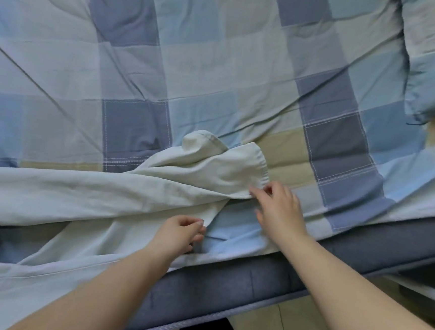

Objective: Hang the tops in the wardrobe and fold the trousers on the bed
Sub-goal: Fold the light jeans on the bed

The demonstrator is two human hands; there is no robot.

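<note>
The trousers run past the left picture edge, legs cut off. The checked duvet beyond the trousers exceeds the top, left and right edges.
</note>
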